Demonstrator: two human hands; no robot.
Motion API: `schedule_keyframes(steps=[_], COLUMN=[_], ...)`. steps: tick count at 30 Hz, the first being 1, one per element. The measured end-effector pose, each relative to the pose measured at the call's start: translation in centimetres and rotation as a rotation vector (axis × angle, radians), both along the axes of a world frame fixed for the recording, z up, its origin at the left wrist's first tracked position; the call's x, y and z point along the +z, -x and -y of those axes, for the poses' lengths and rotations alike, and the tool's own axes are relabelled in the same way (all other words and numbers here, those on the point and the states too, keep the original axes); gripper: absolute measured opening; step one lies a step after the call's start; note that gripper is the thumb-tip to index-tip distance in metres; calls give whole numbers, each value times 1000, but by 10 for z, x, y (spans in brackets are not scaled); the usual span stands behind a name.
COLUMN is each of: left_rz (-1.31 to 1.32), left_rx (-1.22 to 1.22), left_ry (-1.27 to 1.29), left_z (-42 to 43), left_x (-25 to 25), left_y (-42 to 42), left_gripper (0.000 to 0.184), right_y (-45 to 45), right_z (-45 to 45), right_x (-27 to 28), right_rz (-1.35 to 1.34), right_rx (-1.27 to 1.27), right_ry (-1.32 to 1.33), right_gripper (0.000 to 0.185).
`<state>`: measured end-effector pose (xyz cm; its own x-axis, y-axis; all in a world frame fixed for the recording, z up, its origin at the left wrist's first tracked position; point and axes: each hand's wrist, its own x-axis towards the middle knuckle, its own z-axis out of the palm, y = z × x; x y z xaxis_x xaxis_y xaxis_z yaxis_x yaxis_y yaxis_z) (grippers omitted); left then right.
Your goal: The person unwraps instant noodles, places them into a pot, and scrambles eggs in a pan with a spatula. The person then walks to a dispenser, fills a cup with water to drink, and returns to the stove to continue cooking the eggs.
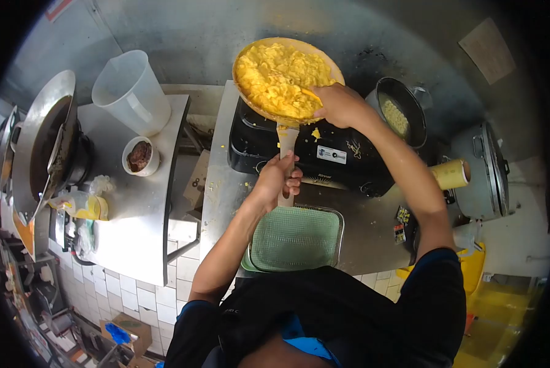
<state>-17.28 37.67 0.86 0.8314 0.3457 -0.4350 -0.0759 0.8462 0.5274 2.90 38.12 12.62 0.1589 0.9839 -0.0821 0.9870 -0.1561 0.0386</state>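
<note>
My left hand (278,180) is wrapped around the pale handle of a frying pan (340,69). The pan is tilted over the black gas stove (250,142) and is full of yellow scrambled eggs (281,76). At the pan's right edge, my right hand (342,105) is closed on an orange utensil (312,94); most of it is hidden by my fingers and the eggs. Small bits of egg lie on the stove top. Below the stove, a tray with a green mesh liner (296,239) rests close to my body.
A black pot (413,119) with pale food stands right of the stove, near a large lidded pot (480,172) and a yellow roll (451,174). On the left table (134,227) are a plastic pitcher (131,92), a tub of dark food (141,157) and a big wok (42,141).
</note>
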Motion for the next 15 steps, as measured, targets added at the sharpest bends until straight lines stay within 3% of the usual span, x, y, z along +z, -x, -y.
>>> schedule_keyframes(steps=[2,3,5,7,9,10,12,15], left_rz=[131,153,97,35,-83,-184,-409,-588], left_rx=[-38,-50,-40,-53,98,189,329,705], left_ry=[42,19,-51,-164,-276,-339,-583,-836], left_z=[0,1,3,3,9,14,29,57], left_x=[0,5,0,-21,-58,-73,-116,-183], left_y=[10,17,40,75,121,142,183,218], left_gripper=[45,51,57,48,33,26,15,10], right_y=[15,16,47,75,93,104,121,154], right_z=[36,57,110,173,247,285,378,454], right_x=[-1,-23,-29,-54,-115,-145,-208,-253], right_rz=[-177,-160,-249,-643,-591,-537,-521,-637], right_rx=[-49,43,-61,-307,-527,-654,-926,-1219], right_ry=[-178,-501,-693,-754,-874,-911,-656,-700], right_gripper=[68,67,59,48,38,34,34,30])
